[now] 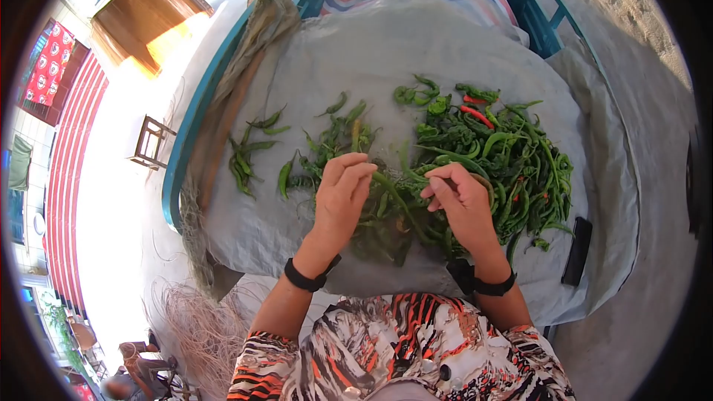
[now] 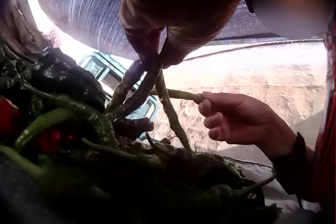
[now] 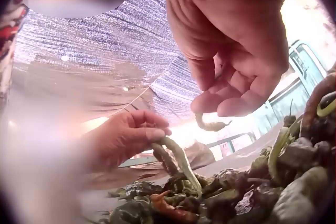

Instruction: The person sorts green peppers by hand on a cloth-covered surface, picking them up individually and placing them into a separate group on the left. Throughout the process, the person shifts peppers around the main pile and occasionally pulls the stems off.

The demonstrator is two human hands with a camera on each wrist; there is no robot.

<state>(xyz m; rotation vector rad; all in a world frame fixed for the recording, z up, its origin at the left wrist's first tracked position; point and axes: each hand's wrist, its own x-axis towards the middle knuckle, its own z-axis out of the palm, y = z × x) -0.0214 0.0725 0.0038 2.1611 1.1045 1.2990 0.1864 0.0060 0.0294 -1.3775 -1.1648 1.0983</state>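
Observation:
My left hand (image 1: 340, 202) pinches a few long green chili peppers (image 2: 169, 111) between thumb and fingertips, and they hang down over the loose peppers below. Facing it, my right hand (image 1: 466, 204) pinches a small, thin chili pepper (image 3: 212, 124), its curved tip sticking out under the fingers. Both hands are above the middle of the grey sheet (image 1: 334, 56). Right of them lies a large pile of green chili peppers (image 1: 512, 156), with a red chili pepper (image 1: 476, 116) on top. A looser group of green peppers (image 1: 338, 137) lies beyond the left hand.
A small cluster of green peppers (image 1: 241, 163) lies at the far left of the sheet. A black phone-like object (image 1: 577, 251) rests at the right. The teal cart frame (image 1: 194, 119) borders the sheet, with a wooden stool (image 1: 152, 141) outside it.

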